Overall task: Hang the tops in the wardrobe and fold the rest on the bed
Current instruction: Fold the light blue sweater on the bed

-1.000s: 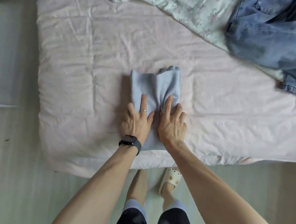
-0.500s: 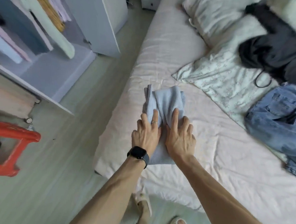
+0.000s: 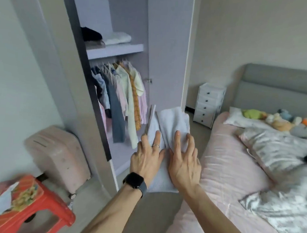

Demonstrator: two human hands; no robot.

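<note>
Both hands held a folded pale-blue garment (image 3: 172, 121) in the air. The left hand (image 3: 147, 158), wearing a ring (image 3: 156, 145) and a black watch (image 3: 134, 180), lay on its left half. The right hand (image 3: 184, 164) lay just beside it on the right half, fingers spread over the top. Beyond the grip and to its left stood the open wardrobe (image 3: 115, 51) with hanging tops (image 3: 121, 96). The pink bed (image 3: 223, 166) lay right of the grip, and a red stool (image 3: 39, 199) stood well below-left.

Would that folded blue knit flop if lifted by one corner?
Probably: the folded pale blue knitted garment looks soft, layers splaying at its far edge. Likely light: left hand and right hand hold only its near half.
</note>
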